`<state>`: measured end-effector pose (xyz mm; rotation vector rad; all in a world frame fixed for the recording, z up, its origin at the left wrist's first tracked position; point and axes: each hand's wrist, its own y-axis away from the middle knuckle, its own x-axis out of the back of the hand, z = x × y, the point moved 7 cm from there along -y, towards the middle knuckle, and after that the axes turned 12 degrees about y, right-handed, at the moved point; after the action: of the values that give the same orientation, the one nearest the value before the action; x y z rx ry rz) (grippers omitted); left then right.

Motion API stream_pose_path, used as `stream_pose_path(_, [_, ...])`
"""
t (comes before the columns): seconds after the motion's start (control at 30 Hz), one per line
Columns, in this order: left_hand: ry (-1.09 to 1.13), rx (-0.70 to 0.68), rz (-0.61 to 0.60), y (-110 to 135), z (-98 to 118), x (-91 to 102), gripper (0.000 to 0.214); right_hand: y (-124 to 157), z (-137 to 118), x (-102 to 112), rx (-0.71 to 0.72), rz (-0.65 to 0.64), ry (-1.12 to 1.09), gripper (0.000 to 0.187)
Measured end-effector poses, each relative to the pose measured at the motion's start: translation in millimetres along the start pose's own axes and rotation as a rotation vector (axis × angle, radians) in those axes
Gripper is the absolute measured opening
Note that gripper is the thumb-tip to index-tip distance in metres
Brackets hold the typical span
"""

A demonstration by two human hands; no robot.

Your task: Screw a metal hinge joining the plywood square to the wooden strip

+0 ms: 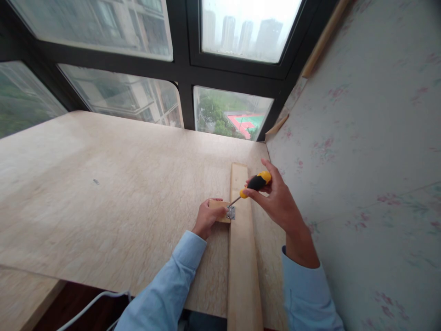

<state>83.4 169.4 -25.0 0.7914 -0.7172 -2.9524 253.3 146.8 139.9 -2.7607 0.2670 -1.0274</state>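
Note:
My right hand (274,195) is closed round a screwdriver (254,184) with a yellow and black handle; its thin shaft slants down to a small metal hinge (230,212). The hinge lies across the joint between a small wooden block (220,205) and a long pale wooden plank (243,248). My left hand (206,218) grips the small block from its left side and presses it against the plank. Both sleeves are light blue.
The pieces lie on a wide marble-patterned tabletop (110,193). A wall with flowered wallpaper (361,161) rises close on the right. Dark-framed windows (182,69) stand behind the table. A white cable (89,303) hangs below the table's near edge.

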Motion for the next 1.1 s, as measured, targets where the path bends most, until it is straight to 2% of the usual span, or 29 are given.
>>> stream_pose_path(0.07, [-0.008,-0.002,0.004,1,1,-0.2,0.051,-2,0,5,-0.065,0.130,0.178,0.097])
stream_pose_path(0.13, [-0.011,-0.007,0.004,1,2,-0.7,0.049,-2,0,3,-0.086,0.144,0.227,0.103])
stream_pose_path(0.23, [-0.008,-0.018,-0.004,2,3,-1.5,0.048,1,-2,-7,0.023,-0.017,0.039,0.103])
stream_pose_path(0.3, [-0.008,-0.023,-0.006,2,3,-1.5,0.049,6,-5,-13,0.108,-0.142,-0.128,0.097])
stream_pose_path(0.37, [-0.011,-0.024,-0.002,2,2,-0.8,0.051,8,-6,-14,0.129,-0.201,-0.215,0.089])
stream_pose_path(0.47, [-0.015,-0.022,0.000,0,1,-0.2,0.051,5,-6,-10,0.069,-0.112,-0.097,0.083])
stream_pose_path(0.6, [-0.019,-0.023,-0.004,0,1,-0.6,0.051,-2,-7,-3,-0.026,0.098,0.217,0.091])
stream_pose_path(0.67, [-0.023,-0.023,-0.003,1,2,-0.9,0.050,-3,-6,-4,-0.029,0.105,0.204,0.092])
stream_pose_path(0.73, [-0.024,-0.021,-0.005,1,2,-1.2,0.050,-2,-4,-7,0.020,0.035,0.079,0.092])
stream_pose_path(0.83, [-0.018,-0.017,-0.009,1,1,-1.3,0.051,4,-1,-11,0.115,-0.152,-0.144,0.091])
stream_pose_path(0.93, [-0.014,-0.016,-0.006,1,1,-1.0,0.052,8,2,-11,0.115,-0.271,-0.255,0.086])
stream_pose_path(1.0, [-0.012,-0.017,-0.003,1,2,-0.8,0.052,6,3,-10,0.065,-0.233,-0.202,0.081])
stream_pose_path(1.1, [-0.009,-0.022,-0.002,1,2,-0.8,0.051,-2,3,-4,-0.039,0.026,0.083,0.081])
